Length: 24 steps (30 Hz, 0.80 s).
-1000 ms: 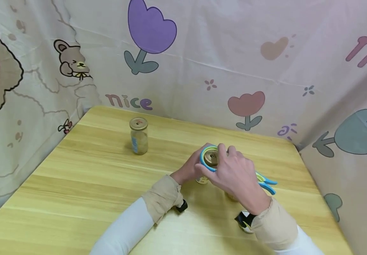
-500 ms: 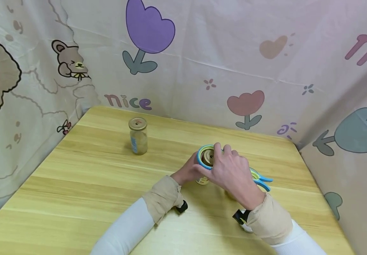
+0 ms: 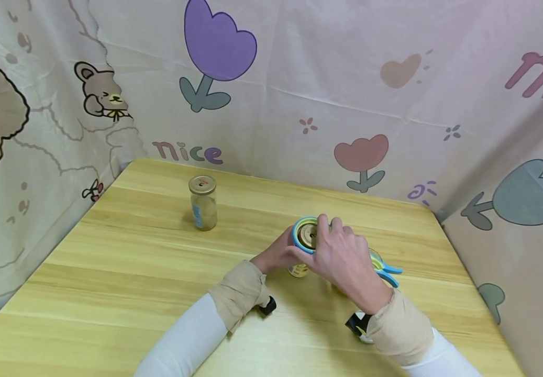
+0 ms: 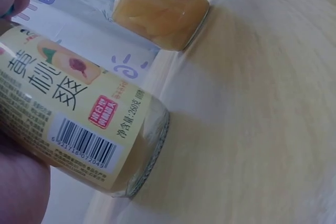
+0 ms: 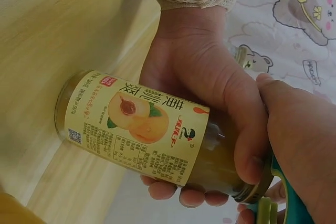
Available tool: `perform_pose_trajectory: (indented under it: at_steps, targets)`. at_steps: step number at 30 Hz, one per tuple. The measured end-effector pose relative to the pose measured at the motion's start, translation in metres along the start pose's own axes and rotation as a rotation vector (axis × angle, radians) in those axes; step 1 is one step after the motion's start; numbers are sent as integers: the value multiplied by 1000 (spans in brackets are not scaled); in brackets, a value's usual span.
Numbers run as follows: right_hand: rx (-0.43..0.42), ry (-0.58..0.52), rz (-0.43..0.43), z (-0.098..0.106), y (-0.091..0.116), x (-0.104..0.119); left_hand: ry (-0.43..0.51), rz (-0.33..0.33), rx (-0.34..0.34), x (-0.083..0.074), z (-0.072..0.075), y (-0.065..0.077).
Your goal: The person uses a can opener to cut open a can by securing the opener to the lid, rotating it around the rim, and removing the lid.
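A glass jar of yellow peaches (image 5: 142, 127) with a cream label stands upright on the table. My left hand (image 3: 278, 252) grips it round its upper body, thumb and fingers on opposite sides. A blue and green jar opener (image 3: 295, 240) circles the gold lid (image 3: 307, 235). My right hand (image 3: 344, 259) holds the opener from above, its fingers curled over the ring near the lid. The opener's two handles (image 3: 388, 271) stick out to the right behind that hand. In the left wrist view, the jar's label and barcode (image 4: 84, 142) face the camera.
A gold-lidded jar (image 3: 203, 203) stands at the back left of the wooden table (image 3: 134, 272). Another jar with orange contents (image 4: 160, 11) is beyond the held one, mostly hidden by my right hand in the head view. Patterned cloth (image 3: 290, 63) hangs behind the table.
My right hand and the opener have shifted slightly left, mostly in the first half second, the handles moving with them. The left hand keeps its grip on the peach jar.
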State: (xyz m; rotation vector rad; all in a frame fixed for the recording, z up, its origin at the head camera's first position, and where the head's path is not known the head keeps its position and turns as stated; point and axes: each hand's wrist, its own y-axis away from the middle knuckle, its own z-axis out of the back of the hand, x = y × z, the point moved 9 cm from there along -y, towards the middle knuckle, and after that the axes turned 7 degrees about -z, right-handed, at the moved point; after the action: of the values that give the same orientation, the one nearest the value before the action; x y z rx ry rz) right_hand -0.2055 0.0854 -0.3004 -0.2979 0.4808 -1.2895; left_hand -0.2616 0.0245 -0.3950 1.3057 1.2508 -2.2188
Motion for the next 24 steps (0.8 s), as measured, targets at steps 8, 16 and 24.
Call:
perform_pose_trajectory:
  at_steps: [8, 16, 24]
  targets:
    - [31, -19, -41, -4, 2, -3, 49, -32, 35, 1, 1, 2]
    - [15, -25, -37, -4, 5, -4, 73, -60, 53, 2, -1, 0]
    - [23, -30, -47, -6, 6, -4, 90, -76, 71, -1, -2, 0]
